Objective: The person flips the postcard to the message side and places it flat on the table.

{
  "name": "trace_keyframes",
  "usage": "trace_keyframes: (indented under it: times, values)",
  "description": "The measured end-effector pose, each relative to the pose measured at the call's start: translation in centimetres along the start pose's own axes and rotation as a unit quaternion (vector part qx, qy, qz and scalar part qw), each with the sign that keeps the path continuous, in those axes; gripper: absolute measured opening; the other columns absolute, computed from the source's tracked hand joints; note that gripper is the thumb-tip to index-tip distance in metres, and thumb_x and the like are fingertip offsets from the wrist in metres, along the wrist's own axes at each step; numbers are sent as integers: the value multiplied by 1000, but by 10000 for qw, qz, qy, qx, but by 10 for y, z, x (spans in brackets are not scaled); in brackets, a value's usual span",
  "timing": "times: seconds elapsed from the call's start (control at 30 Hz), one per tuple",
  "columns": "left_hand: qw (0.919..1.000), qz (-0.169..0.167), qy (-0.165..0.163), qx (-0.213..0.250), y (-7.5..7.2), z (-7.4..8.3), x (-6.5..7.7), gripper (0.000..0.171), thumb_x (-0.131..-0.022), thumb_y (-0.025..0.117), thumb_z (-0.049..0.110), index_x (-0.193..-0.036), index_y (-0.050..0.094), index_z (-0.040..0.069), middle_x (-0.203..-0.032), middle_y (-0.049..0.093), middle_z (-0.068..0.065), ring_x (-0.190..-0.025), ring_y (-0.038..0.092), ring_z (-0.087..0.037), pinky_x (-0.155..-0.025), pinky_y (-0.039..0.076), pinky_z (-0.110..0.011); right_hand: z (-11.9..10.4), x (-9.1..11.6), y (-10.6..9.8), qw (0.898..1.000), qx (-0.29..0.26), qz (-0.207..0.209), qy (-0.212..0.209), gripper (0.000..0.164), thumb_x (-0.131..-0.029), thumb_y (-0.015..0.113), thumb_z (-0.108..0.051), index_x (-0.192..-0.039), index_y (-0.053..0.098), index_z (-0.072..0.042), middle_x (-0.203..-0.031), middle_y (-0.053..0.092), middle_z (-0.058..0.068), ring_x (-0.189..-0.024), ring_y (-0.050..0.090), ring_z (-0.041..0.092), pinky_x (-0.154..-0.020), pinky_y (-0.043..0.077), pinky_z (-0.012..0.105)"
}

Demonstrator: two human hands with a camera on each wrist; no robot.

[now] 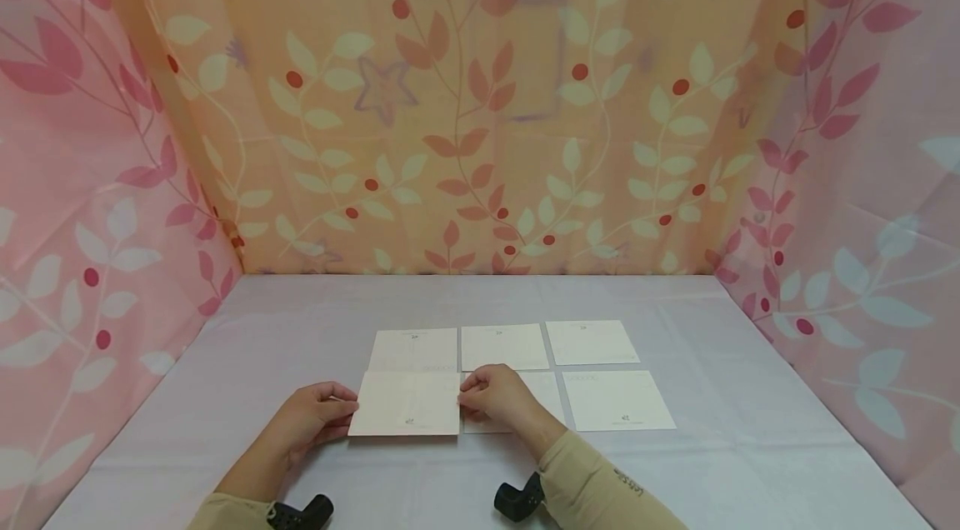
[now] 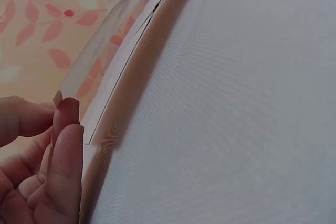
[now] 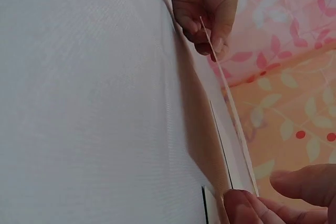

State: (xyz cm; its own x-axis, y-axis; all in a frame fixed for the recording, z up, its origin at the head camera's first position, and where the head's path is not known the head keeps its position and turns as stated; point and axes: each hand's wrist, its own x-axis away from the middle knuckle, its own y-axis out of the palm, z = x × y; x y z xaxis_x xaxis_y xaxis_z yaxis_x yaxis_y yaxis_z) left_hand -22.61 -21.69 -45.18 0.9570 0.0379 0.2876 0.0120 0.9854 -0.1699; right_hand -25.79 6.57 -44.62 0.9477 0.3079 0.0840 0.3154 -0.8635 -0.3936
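A cream-white card [image 1: 408,402] with a small dark mark near its front edge is held just above the table, its shadow beneath it. My left hand [image 1: 318,412] pinches its left edge; in the left wrist view the thumb and fingertips [image 2: 66,111] meet at a corner. On the opposite side my right hand [image 1: 498,398] holds the right edge. The right wrist view shows that edge between thumb [image 3: 304,181] and fingers, the thumb seeming slightly off it. Behind lies a similar card [image 1: 415,349], and another card [image 1: 542,397] is partly hidden by my right hand.
More white cards lie flat in two rows: back middle [image 1: 505,347], back right [image 1: 592,342] and front right [image 1: 618,401]. A pale cloth covers the table [image 1: 750,463]. Leaf-patterned curtains [image 1: 480,97] enclose the back and sides. Black devices [image 1: 519,498] sit at both wrists.
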Motion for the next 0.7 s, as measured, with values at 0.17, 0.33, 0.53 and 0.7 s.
trace_keyframes:
  times: [0.17, 0.33, 0.53, 0.7]
  values:
    - [9995, 218, -12, -237, 2, 1, 2, 16, -80, 64, 3, -94, 60, -5, -77, 64, -6, -67, 61, -17, -61, 53, -31, 0, 1, 0, 9997, 195, -118, 55, 7, -79, 68, -8, -83, 66, -2, -67, 66, 5, -57, 60, 11, -48, 44, 23]
    - [9974, 431, -30, -575, 3, 1, 1, 14, -80, 64, 4, -92, 62, -4, -77, 65, -6, -67, 61, -17, -61, 53, -31, 0, 1, 0, 9995, 191, -234, 102, 9, -80, 67, -8, -87, 67, -1, -70, 67, 6, -59, 61, 12, -49, 45, 23]
    - [9957, 441, -21, -819, 4, 4, 1, 14, -81, 63, 6, -91, 65, -4, -75, 66, -5, -66, 62, -17, -61, 52, -30, 0, 1, -1, 9995, 102, -286, 101, 13, -80, 67, -7, -91, 66, 2, -71, 67, 7, -60, 61, 13, -52, 48, 25]
    - [9943, 481, -68, -944, 4, 5, 0, 14, -81, 63, 6, -90, 66, -4, -74, 65, -5, -65, 61, -16, -61, 52, -29, 1, 1, -2, 9994, -43, -343, 80, 15, -80, 67, -6, -92, 66, 3, -71, 67, 8, -59, 61, 13, -53, 50, 26]
